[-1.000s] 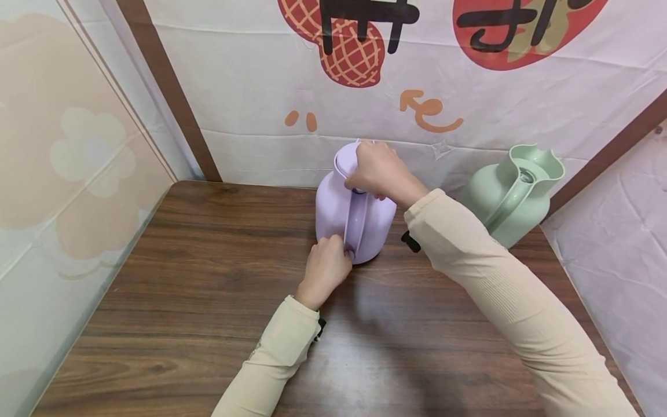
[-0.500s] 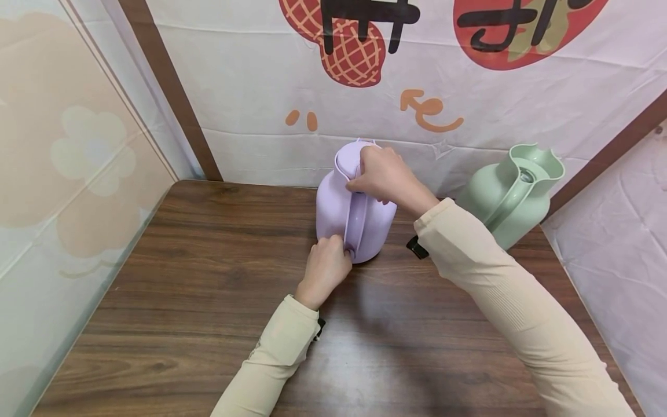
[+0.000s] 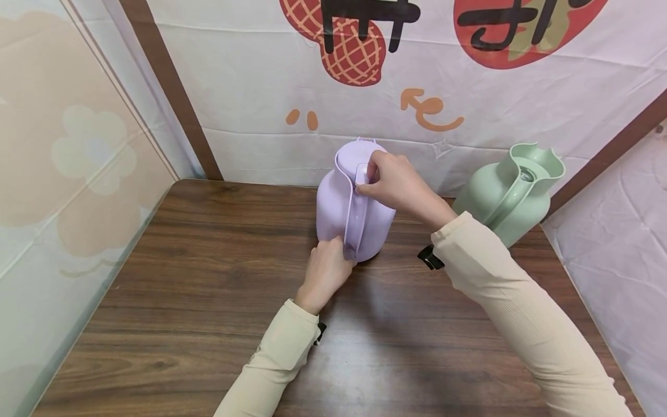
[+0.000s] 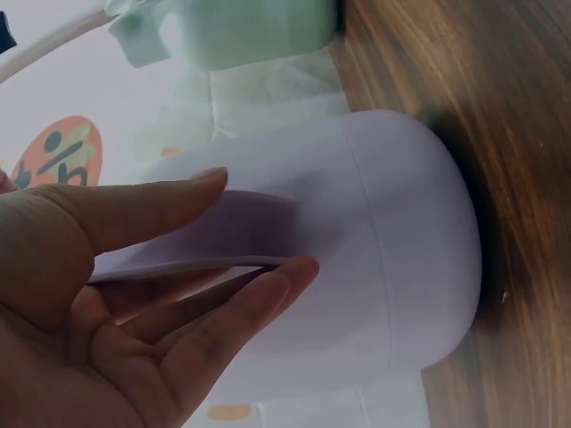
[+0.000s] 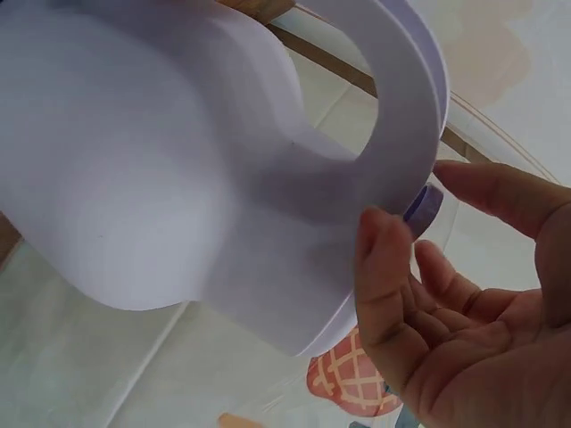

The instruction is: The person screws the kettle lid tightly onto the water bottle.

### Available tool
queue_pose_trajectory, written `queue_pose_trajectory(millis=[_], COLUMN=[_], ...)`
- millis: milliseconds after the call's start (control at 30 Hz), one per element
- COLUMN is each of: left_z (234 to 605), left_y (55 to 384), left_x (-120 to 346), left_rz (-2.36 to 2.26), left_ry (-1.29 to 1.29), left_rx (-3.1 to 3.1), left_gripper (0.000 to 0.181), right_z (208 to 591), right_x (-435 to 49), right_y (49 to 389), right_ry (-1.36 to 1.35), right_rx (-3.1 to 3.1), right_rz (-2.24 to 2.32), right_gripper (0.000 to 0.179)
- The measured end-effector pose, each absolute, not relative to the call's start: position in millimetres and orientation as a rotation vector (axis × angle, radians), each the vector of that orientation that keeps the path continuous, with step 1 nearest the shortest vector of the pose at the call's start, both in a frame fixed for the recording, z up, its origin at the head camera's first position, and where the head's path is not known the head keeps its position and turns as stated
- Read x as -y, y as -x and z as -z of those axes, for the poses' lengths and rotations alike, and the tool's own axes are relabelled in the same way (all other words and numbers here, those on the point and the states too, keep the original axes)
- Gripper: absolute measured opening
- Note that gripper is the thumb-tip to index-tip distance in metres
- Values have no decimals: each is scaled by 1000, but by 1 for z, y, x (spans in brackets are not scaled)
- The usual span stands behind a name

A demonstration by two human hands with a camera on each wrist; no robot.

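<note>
A lilac thermal jug (image 3: 333, 211) stands upright on the table by the back wall, its handle toward me. My left hand (image 3: 325, 269) holds the lower part of the handle; in the left wrist view the thumb and fingers (image 4: 241, 312) lie on either side of it. The lid (image 3: 354, 153) sits in the jug's neck, with a small raised tab (image 3: 362, 172) above the handle. My right hand (image 3: 398, 179) is at this tab, fingers loosely bent and thumb apart from them. In the right wrist view a gap shows between thumb and forefinger, the tab (image 5: 425, 210) between them.
A green thermal jug (image 3: 502, 202) stands at the back right, its neck without a lid on top. The wooden table (image 3: 208, 278) meets printed cloth walls at the back (image 3: 250, 150) and both sides.
My right hand has drawn back to the right from the lid, and more of the lid and its tab shows. The left hand stays at the handle; the jug stands where it was.
</note>
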State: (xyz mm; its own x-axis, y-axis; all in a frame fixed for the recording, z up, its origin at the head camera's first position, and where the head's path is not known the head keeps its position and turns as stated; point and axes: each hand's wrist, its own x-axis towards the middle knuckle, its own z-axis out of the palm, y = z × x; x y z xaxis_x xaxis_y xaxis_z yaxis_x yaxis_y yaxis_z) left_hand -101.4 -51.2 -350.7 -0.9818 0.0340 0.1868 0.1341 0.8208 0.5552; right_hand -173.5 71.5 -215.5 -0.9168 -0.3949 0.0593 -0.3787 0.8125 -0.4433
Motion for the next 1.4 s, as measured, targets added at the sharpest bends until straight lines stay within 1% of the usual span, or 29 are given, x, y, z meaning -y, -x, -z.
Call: queue_pose_trajectory(millis=[133, 300, 500, 667, 833, 1100, 1400], left_z=[354, 355, 358, 361, 363, 369, 370], left_y=[101, 100, 99, 99, 99, 100, 99], left_x=[49, 48, 46, 44, 41, 39, 39], left_rz=[894, 904, 906, 893, 868, 824, 842], left_ry=[98, 100, 96, 73, 34, 36, 41], left_rx=[2819, 2785, 2748, 2713, 2695, 2655, 2655], left_gripper=[27, 30, 35, 38, 33, 29, 28], right_z=[224, 240, 259, 282, 313, 365, 405], right_x=[-84, -100, -114, -123, -134, -150, -154], right_y=[171, 164, 153, 145, 138, 121, 94], right_ry=[701, 762, 772, 758, 698, 529, 392], right_rx=[-2935, -2896, -2869, -2911, -2947, -2977, -2967], right_rz=[803, 960, 1060, 1106, 1116, 1015, 836], right_gripper=[20, 25, 24, 20, 15, 16, 16])
